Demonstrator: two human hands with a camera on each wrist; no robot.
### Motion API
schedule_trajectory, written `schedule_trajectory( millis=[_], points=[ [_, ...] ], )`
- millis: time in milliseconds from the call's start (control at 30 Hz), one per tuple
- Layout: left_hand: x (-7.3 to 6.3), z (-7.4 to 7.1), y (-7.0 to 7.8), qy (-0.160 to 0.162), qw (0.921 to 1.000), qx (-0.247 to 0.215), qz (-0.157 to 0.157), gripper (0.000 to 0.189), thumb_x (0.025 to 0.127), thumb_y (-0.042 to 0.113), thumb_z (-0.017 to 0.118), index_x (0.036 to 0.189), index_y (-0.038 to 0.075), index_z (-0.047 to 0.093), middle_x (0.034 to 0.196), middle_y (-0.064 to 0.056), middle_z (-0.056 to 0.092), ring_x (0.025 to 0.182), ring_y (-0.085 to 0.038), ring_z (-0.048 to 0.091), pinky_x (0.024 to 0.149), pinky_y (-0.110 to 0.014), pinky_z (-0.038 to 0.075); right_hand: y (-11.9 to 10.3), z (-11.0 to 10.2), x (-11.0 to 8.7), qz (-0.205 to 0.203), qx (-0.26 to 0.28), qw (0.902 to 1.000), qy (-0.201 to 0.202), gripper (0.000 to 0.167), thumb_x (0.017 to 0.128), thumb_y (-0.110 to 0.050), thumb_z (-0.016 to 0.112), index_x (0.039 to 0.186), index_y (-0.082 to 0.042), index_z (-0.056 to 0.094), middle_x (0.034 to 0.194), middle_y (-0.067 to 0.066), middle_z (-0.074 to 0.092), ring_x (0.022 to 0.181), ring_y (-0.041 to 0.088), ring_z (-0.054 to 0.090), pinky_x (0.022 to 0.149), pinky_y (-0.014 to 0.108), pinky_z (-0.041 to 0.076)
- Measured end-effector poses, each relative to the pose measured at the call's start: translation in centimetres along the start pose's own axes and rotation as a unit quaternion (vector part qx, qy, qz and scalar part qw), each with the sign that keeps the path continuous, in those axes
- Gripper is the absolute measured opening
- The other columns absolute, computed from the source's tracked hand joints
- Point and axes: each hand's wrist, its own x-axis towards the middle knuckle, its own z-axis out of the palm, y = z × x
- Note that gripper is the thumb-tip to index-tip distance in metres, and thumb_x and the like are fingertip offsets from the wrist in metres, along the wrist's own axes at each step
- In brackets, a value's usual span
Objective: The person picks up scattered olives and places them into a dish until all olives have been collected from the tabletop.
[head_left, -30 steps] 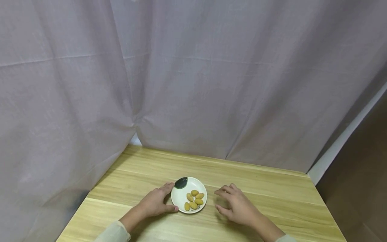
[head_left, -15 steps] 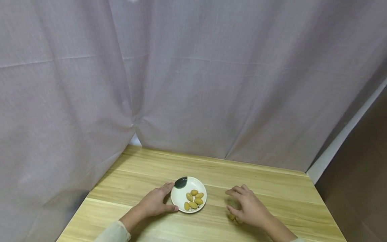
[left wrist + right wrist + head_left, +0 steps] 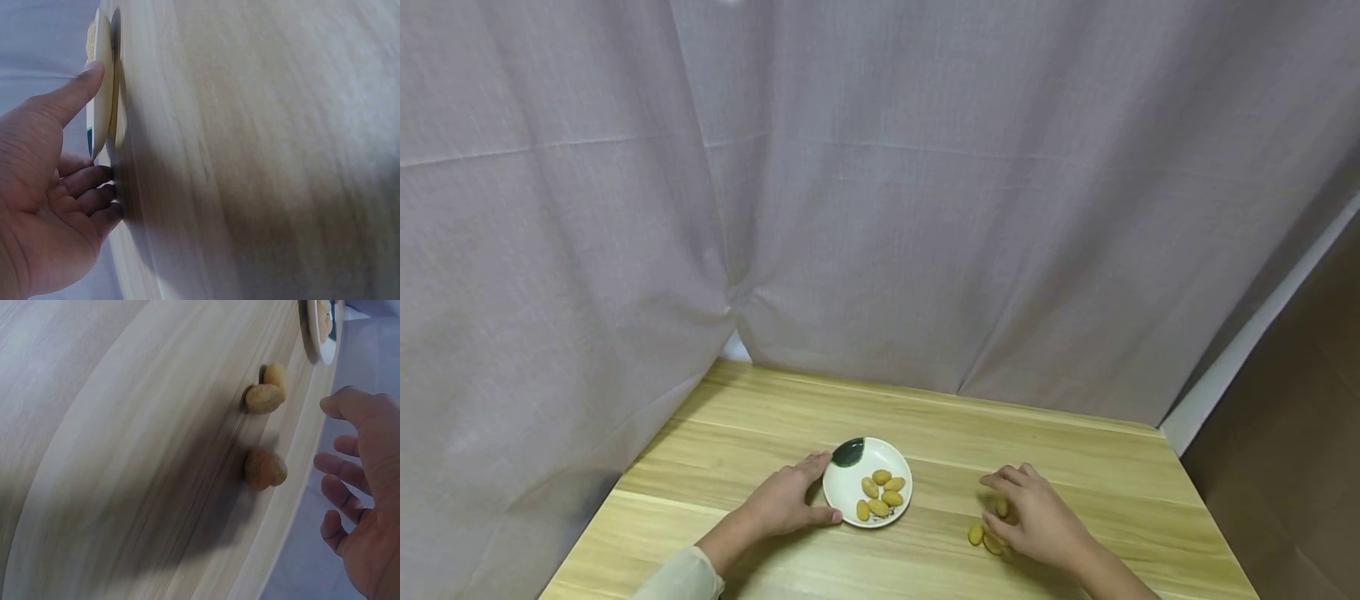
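1. Sleeve: pale, at the near edge, covering the person's left forearm.
2. Left hand: thumb and fingers were spread apart, touching the near-left rim of the plate, which lay flat on the table. The hand appeared to be steadying it.
3. Right hand: fingers and thumb stood apart, loosely bent and holding nothing, above the right part of the table.
4. Loose nuts: at least three tan, nut-like pieces lay on the table by the right hand. Two sat by its thumb, touching or just beside each other; which, could not be told. Another lay beneath the fingers, partly hidden from the head view; a further piece may have overlapped it.
5. Step in hand, as judged: work on the loose nuts with the right hand, the plate attended by the left. No loose nut was gripped.
6. Next move, as judged: picking up a nut would call for lowering the right fingertips and bringing them to the thumb around one piece, without rolling its neighbours. The left hand needed only light contact.
7. Nuts on the plate: six counted, gathered toward its right and near side, clear of the dark green patch.
8. Table: wood-grained, bounded at the far edge by a grey curtain.
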Motion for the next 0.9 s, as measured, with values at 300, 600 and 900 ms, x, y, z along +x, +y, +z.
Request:
schedule_trajectory(
  millis=[300, 600, 900],
  points=[
    [0.0, 0.0, 0.0, 0.0, 1.0, -0.004, -0.003, 0.11, 0.087, 0.058, 0.091, 0.165, -0.003, 0.045, 0.171, -0.026, 0.047, 0.16, -0.047, 0.046, 0.131, -0.066, 0.039, 1.6, 0.4, -0.7, 0.016, -0.003, 0.9998, -0.009, 0.041, 0.09, -0.026, 0.092, 0.127, -0.012, 0.08, 0.118, -0.005, 0.077, 0.09, 0.001, 0.047, 0.074, 0.028, 0.05],
    [-0.2, 0.1, -0.1, -0.002, 0.9999, -0.01, -0.005, 0.11, 0.087, 0.058, 0.091, 0.165, -0.004, 0.045, 0.172, -0.026, 0.046, 0.161, -0.047, 0.045, 0.131, -0.066, 0.039, 2.6, 1.0, -1.4, 0.027, 0.011, 0.999, -0.035, 0.029, 0.091, -0.021, 0.09, 0.117, -0.015, 0.082, 0.112, -0.006, 0.076, 0.083, 0.0, 0.041, 0.089, 0.047, 0.063],
    [-0.1, 0.1, -0.1, -0.001, 0.9999, -0.009, -0.008, 0.11, 0.086, 0.058, 0.091, 0.165, -0.003, 0.045, 0.171, -0.026, 0.047, 0.16, -0.047, 0.046, 0.131, -0.067, 0.04, 2.8, 1.5, -1.2, 0.03, 0.002, 0.9986, -0.044, 0.028, 0.088, -0.017, 0.092, 0.114, -0.016, 0.083, 0.109, -0.007, 0.075, 0.085, 0.002, 0.046, 0.087, 0.053, 0.065]
  ],
)
